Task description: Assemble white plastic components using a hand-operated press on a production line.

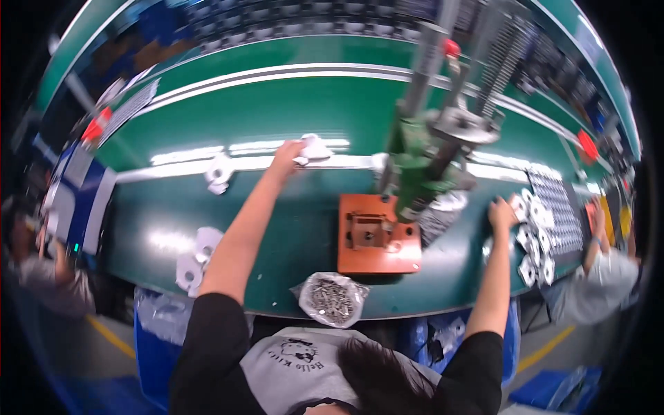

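My left hand [287, 153] reaches far across the green table [290, 117] and holds a white moulded part [312, 148] near the bright stripe. My right hand [503, 210] rests at the right, its fingers on a white part [518, 205] at the edge of a pile of white parts [536, 242]. Between my arms stands a green press [420, 166] on an orange base plate [377, 235]. A clear bag of small metal pieces [330, 299] lies at the near table edge.
More white parts lie at the left [219, 173] and near left [195, 257]. A dark tray of small parts [561, 207] sits at the far right. Other people sit at the left [41, 270] and right [602, 270]. Blue bins [155, 339] stand under the table.
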Available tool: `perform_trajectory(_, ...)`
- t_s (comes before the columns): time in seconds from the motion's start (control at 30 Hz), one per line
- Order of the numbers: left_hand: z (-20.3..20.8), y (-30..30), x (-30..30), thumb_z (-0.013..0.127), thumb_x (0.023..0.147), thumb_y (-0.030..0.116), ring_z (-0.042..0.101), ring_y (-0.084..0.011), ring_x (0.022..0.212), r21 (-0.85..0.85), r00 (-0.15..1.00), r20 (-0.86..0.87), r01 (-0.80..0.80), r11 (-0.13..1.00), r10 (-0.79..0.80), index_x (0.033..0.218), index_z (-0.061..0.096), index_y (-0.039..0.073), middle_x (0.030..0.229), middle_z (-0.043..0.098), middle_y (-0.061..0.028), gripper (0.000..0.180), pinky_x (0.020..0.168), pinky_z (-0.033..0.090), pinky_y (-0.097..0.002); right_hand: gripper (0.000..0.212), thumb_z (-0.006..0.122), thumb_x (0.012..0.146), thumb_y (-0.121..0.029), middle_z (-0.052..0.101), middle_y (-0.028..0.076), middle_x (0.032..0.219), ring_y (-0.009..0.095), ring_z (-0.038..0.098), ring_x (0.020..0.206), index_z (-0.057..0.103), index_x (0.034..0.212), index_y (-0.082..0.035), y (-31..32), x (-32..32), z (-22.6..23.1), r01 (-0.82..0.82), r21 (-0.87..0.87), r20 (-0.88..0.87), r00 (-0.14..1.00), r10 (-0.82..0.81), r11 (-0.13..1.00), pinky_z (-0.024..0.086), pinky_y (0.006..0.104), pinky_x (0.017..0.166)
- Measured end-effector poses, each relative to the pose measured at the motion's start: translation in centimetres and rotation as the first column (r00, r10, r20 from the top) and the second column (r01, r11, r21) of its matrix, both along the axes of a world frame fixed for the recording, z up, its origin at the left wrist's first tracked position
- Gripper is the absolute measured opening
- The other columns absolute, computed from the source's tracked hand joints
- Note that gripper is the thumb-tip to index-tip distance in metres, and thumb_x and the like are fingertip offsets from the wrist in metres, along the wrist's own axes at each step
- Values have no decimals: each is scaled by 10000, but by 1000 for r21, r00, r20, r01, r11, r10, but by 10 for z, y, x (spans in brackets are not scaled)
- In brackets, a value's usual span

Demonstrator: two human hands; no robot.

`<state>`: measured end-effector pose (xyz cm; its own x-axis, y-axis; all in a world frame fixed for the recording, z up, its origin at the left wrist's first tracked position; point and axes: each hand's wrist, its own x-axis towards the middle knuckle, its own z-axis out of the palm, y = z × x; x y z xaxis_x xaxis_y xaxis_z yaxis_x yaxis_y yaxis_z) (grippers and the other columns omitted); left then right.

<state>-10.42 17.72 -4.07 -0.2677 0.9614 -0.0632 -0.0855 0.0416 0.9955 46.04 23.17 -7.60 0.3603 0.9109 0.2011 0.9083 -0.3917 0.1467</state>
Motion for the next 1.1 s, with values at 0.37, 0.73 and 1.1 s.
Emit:
perform_trajectory(0.37,-23,-33,-148,611,755,299,463,-421,1166,-145,26,-988,-531,835,-154,1385,305,198,1294,411,-237,708,887,440,-493,369,544,849,-253,487,197,1279,408,485,1113,594,1066,41,7,70,-38,-82,210,69,995,68,974,439,451,907)
perform_trajectory(0.73,49,-131,-71,757,654,187,562,-272,1003,23,894,-446,45,999,-30,1323,399,25,1065,570,-140,776,876,463,-336,254,649,771,-82,550,52,864,96,512,740,573,998,3,-175,-94,93,-136,641,-766,-37,642,756,415,209,644)
perform_trajectory(1.1,89,-211,55,721,675,81,581,-332,959,39,615,-603,658,752,-508,1373,339,216,1095,495,-135,807,789,496,-383,160,688,793,-61,575,13,812,71,534,711,621,914,18,-223,-282,123,-671,341,-931,-340,136,659,425,218,617)
